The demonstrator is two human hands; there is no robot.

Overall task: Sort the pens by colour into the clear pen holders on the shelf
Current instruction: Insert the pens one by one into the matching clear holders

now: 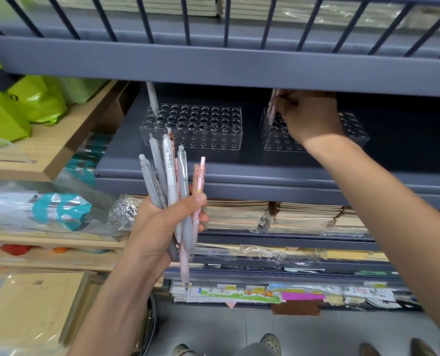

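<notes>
**A:** What did the left hand hold?

**B:** The left hand (pixel 162 227) was clenched round a bunch of pens (pixel 168 176), grey and pink mixed. It was in front of the shelf (pixel 252 163), a little lower.

**A:** And on the shelf?

**B:** The left holder (pixel 193 140) had one grey pen (pixel 152 98) in its far left corner. The right hand (pixel 309 114) pinched a pink pen (pixel 271 109) over the left end of the right holder (pixel 352 129). The tip was blurred, so I could not tell if it was in a hole.

**A:** How to do this step well?

**B:** I think: find one hole with the tip, bring the pen upright, push it down, then let go.

**A:** Was there room?

**B:** Little above. The upper shelf edge (pixel 213 68) hung just over the knuckles, so the pen probably had to enter tilted. The shelf between the holders was bare, and the right holder's right part was open.
</notes>
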